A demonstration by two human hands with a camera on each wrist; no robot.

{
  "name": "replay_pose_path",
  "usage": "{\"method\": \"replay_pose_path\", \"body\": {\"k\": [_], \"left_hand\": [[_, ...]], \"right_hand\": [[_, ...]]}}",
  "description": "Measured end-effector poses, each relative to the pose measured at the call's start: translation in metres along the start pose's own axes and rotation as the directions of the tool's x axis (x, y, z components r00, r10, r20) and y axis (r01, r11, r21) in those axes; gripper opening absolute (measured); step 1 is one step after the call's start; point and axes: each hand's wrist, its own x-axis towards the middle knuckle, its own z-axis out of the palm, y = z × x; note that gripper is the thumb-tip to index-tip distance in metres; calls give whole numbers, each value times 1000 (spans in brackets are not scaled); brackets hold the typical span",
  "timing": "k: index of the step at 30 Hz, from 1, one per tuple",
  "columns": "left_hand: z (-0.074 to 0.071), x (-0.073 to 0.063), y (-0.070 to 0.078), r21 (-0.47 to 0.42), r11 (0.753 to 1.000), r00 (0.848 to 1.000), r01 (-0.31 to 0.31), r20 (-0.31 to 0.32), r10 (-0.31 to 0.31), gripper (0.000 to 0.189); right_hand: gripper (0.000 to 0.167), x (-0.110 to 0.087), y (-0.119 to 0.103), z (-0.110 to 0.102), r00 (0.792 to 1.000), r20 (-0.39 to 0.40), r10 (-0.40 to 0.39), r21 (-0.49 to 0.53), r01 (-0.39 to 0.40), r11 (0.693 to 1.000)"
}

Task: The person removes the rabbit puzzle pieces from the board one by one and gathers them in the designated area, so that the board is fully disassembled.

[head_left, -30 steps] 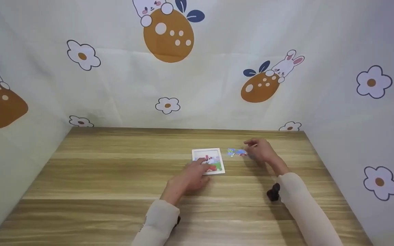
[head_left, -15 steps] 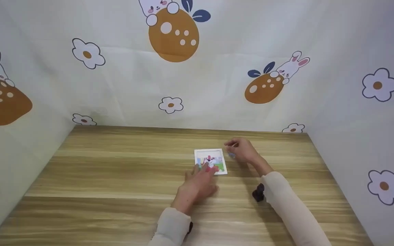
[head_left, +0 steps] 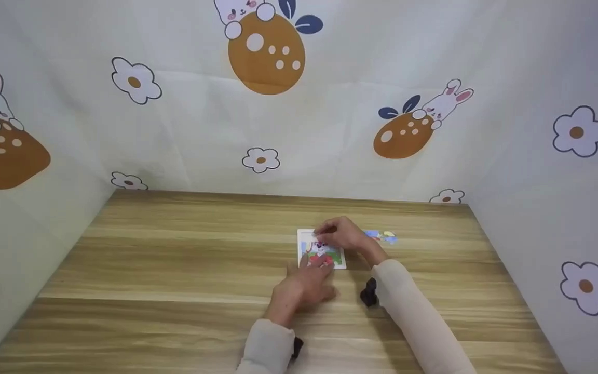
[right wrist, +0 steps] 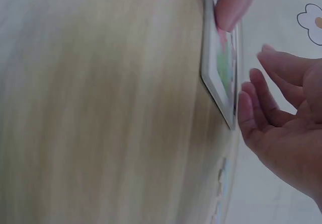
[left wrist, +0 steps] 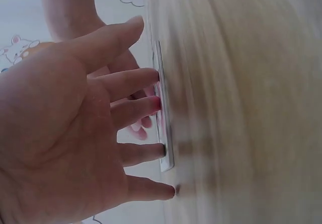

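Observation:
A small white-framed picture puzzle (head_left: 340, 259) lies flat on the wooden table, showing a white cartoon animal in red; its upper strip is pale. My left hand (head_left: 301, 288) rests fingertips on its near part, with fingers spread and fairly straight in the left wrist view. My right hand (head_left: 343, 234) hovers over the top right of the puzzle, fingers bent and thumb close to them. In the right wrist view the right hand (right wrist: 287, 108) shows no piece, though something small between the fingertips could be hidden. Blue puzzle pieces (head_left: 390, 240) lie just right of the frame, partly covered.
The wooden table (head_left: 174, 259) runs back to a cloth backdrop (head_left: 195, 119) printed with rabbits and flowers. The cloth also stands along both sides. A black wrist camera (head_left: 369, 293) hangs at the right sleeve.
My right hand has moved left from the loose pieces to above the puzzle's upper part, uncovering pieces on the right. The left hand has shifted slightly nearer, its fingertips still at the puzzle.

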Motion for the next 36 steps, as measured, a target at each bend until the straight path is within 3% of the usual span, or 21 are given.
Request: {"method": "replay_pose_path", "body": {"k": [12, 22, 29, 36], "left_hand": [[-2, 2, -11, -57, 996, 997, -72, 14, 73, 64], [1, 1, -12, -61, 995, 997, -77, 14, 78, 64], [3, 2, -13, -95, 993, 997, -70, 13, 72, 64], [2, 3, -14, -72, 994, 997, -82, -3, 82, 63]], "right_hand": [[17, 1, -2, 0, 992, 118, -35, -24, 38, 999], [13, 2, -1, 2, 990, 135, -48, -41, 54, 998], [13, 3, -2, 3, 988, 151, -4, -61, 13, 998], [15, 5, -6, 3, 987, 159, -28, -50, 36, 998]]}}
